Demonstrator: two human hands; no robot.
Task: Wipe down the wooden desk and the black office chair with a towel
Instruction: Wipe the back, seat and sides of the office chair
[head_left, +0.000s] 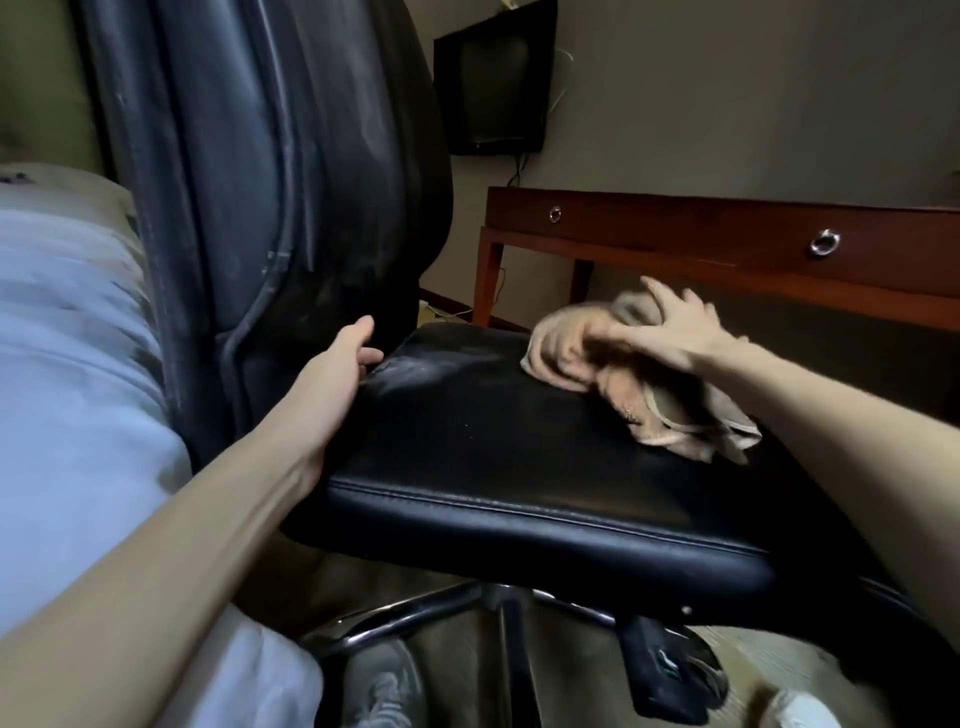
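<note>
Hands first: the left hand (337, 376) lies against the left edge of the seat (519, 467), at centre left of the frame. Its fingers are relaxed and loosely curved and its thumb is raised, and it grips nothing. The right hand (670, 327), right of centre, presses down on a beige towel (654, 415) with its fingers spread. It is blurred, so I cannot tell whether any fingertip pinches the cloth.

Lowest in the frame, a grey shoe (384, 691) stands on the floor beside the chrome base (415, 613) of the black office chair (571, 535). Above the base, the padded seat fills the middle of the picture. A pale dusty smear shows on it just beside the left hand. The towel is bunched on the right part of the seat, under the right hand and trailing towards the right forearm. The tall black backrest (291, 182) rises in the upper left, scuffed along its seams. A bed (67, 322) with white bedding runs down the left edge, just beside the backrest.

Further back on the right stands the wooden surface (727, 234), reddish brown, with two ring pulls on its drawer front. A dark television (493, 78) hangs on the wall at top centre.
</note>
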